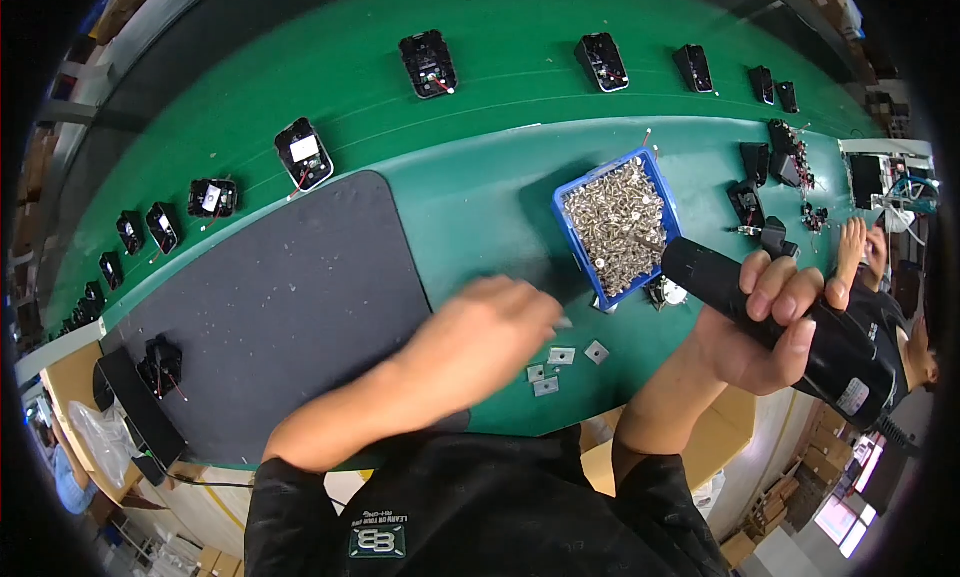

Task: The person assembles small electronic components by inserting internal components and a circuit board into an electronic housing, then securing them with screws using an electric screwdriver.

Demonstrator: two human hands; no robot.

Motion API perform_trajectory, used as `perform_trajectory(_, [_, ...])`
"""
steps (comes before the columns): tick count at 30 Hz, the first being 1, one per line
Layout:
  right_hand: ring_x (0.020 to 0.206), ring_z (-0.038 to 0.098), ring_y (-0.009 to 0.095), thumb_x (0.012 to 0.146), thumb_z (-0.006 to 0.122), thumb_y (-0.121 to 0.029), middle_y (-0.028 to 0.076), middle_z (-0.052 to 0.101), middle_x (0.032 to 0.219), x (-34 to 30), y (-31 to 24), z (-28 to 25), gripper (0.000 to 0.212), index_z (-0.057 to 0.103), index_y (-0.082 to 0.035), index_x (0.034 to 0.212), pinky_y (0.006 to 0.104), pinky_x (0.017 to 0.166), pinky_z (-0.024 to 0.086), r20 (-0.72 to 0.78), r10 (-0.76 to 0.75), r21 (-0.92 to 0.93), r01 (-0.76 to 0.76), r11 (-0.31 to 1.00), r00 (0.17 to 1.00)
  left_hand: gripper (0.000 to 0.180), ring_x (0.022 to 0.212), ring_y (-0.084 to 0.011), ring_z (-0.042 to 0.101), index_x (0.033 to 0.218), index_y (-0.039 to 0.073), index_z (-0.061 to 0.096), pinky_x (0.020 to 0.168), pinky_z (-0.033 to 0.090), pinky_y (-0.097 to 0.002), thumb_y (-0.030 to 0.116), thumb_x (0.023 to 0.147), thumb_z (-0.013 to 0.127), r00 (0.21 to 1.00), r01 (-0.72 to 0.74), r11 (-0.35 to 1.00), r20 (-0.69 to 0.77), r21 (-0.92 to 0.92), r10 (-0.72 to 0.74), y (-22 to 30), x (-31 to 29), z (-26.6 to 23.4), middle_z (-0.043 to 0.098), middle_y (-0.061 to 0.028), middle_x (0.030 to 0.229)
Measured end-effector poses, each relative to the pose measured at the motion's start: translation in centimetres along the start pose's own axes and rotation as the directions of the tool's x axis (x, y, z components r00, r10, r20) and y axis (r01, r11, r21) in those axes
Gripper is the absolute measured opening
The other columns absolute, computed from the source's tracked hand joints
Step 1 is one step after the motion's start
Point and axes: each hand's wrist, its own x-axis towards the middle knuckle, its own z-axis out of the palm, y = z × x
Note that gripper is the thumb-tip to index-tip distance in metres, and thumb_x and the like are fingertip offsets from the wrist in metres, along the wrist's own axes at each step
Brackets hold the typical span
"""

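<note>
My right hand [765, 327] is closed around a black electric screwdriver [707, 274], whose bit reaches over the blue bin [572, 239] of small silver screws [617, 217]. My left hand [490, 327] is blurred by motion above the green bench, just right of the dark grey mat [270, 302]. Its fingers look curled, and a small grey piece [563, 323] shows at the fingertips; whether they grip it is unclear. Several small square metal plates [562, 356] with centre holes lie on the bench beside that hand.
Black plastic housings [428, 65] with wires stand in a row along the green conveyor [520, 67]. Another black part [160, 365] rests on the mat's left end. A round metal part [668, 292] sits by the bin. At right, a co-worker's hands [850, 257] are near more black parts [748, 205].
</note>
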Motion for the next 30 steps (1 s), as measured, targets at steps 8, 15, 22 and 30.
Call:
perform_trajectory(8, [0.06, 0.046, 0.013, 0.084, 0.058, -0.013, 0.003, 0.05, 0.079, 0.2, 0.7, 0.0, 0.043, 0.044, -0.006, 0.124, 0.0302, 0.061, 0.039, -0.043, 0.049, -0.003, -0.049, 0.999, 0.998, 0.014, 0.068, -0.018, 0.059, 0.083, 0.001, 0.064, 0.062, 0.047, -0.0307, 0.011, 0.075, 0.072, 0.864, 0.324, 0.94, -0.438, 0.107, -0.248, -7.0, 4.3, -10.7, 0.065, -0.0073, 0.076])
perform_trajectory(15, [0.059, 0.046, 0.012, 0.084, 0.061, -0.015, 0.002, 0.048, 0.078, 0.3, 1.0, 0.2, 0.041, 0.042, -0.006, 0.12, 0.0296, 0.059, 0.038, -0.055, 0.056, -0.007, -0.056, 0.998, 0.997, 0.015, 0.085, -0.0259, 0.064, 0.081, 0.002, 0.068, 0.079, 0.049, -0.0363, 0.014, 0.074, 0.074, 0.854, 0.259, 0.932, -0.512, 0.255, -0.098, -13.1, 7.8, -12.3, 0.067, -0.0115, 0.091])
perform_trajectory(22, [0.059, 0.046, 0.011, 0.083, 0.065, -0.017, 0.001, 0.049, 0.078, 0.5, 0.6, -0.4, 0.044, 0.043, -0.006, 0.119, 0.0287, 0.059, 0.039, -0.027, 0.085, 0.0, -0.085, 0.996, 0.996, 0.017, 0.089, -0.0274, 0.066, 0.086, 0.004, 0.069, 0.081, 0.05, -0.0362, 0.016, 0.074, 0.073, 0.82, 0.394, 0.903, -0.509, 0.174, -0.26, -14.9, 10.3, -11.1, 0.069, -0.0123, 0.095])
perform_trajectory(30, [0.06, 0.048, 0.01, 0.082, 0.065, -0.018, -0.001, 0.05, 0.077, 0.5, 0.0, 0.6, 0.045, 0.043, -0.009, 0.119, 0.027, 0.06, 0.04, -0.069, 0.051, 0.028, -0.05, 0.998, 0.996, 0.026, 0.072, -0.0189, 0.063, 0.096, -0.001, 0.067, 0.07, 0.05, -0.0311, 0.014, 0.076, 0.07, 0.883, 0.367, 0.926, -0.346, 0.083, -0.319, -11.6, 8.4, -11.2, 0.067, -0.0118, 0.079])
